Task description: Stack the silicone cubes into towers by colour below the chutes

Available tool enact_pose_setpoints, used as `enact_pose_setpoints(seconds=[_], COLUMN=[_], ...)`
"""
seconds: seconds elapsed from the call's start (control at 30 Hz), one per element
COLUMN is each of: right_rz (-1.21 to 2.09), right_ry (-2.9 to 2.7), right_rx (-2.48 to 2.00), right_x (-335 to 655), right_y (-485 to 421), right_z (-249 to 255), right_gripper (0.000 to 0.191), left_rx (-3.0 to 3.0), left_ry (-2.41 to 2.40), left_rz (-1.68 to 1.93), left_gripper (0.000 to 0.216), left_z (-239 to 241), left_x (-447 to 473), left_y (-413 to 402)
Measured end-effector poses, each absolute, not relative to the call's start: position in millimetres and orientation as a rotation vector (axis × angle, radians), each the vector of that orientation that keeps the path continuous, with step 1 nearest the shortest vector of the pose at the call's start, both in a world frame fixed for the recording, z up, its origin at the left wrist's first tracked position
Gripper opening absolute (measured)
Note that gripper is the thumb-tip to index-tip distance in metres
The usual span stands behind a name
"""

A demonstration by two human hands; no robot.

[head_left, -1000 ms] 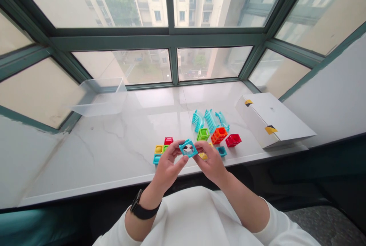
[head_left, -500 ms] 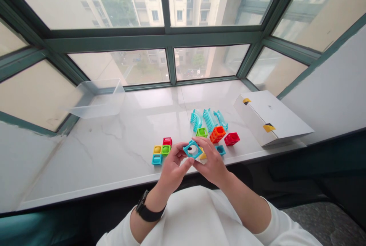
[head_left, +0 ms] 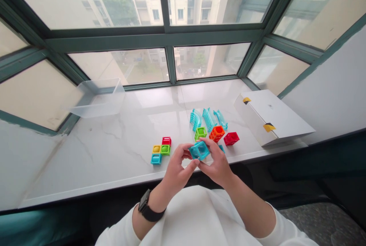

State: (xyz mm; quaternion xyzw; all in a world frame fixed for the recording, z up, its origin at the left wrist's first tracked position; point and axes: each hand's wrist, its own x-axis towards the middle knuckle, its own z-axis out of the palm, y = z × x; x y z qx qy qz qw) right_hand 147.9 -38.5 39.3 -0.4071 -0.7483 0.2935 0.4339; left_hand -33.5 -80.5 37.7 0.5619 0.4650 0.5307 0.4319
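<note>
Between my left hand [head_left: 178,164] and my right hand [head_left: 216,163] is a blue toy block [head_left: 199,150], a hollow cube with open sides. Fingers of both hands grip it from either side, above the sill's front edge. Just beyond my hands stand a green block [head_left: 200,133], an orange block [head_left: 216,133] and a red block [head_left: 231,138]. Another blue block [head_left: 222,148] is mostly hidden behind my right hand. Left of my left hand sits a cluster of a red block [head_left: 166,141], a green block [head_left: 165,150], a yellow block [head_left: 156,149] and a blue block [head_left: 156,158].
Several clear blue track pieces [head_left: 209,119] lie behind the blocks. At the far left stands a clear plastic bin [head_left: 95,110]. A white box [head_left: 274,114] with yellow-and-black tabs is on the right. Windows [head_left: 168,40] enclose the marble sill [head_left: 114,154].
The blue block in my hands has turned, so more of its side shows. Both hands have shifted slightly to the right with it.
</note>
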Motion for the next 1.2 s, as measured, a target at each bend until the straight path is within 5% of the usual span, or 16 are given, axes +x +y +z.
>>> enact_pose_setpoints(seconds=[0.6, 0.83, 1.2], right_rz=[0.465, 0.563, 0.728], right_ry=[-1.595, -1.672, -1.692], right_rx=[-1.427, -1.474, -1.487], right_x=[252.3, 255.0, 249.6], right_y=[-25.0, -20.8, -9.4], right_z=[-15.7, -35.6, -60.4], right_gripper=[0.068, 0.065, 0.062], left_rx=[1.547, 1.544, 1.436], left_ry=[1.027, 1.101, 1.179], left_rz=[0.984, 0.615, 0.620], left_gripper=[0.030, 0.044, 0.036], left_z=[17.2, -20.1, -40.3], left_x=[20.4, 56.7, 70.8], left_y=[-81.8, -67.3, -56.3])
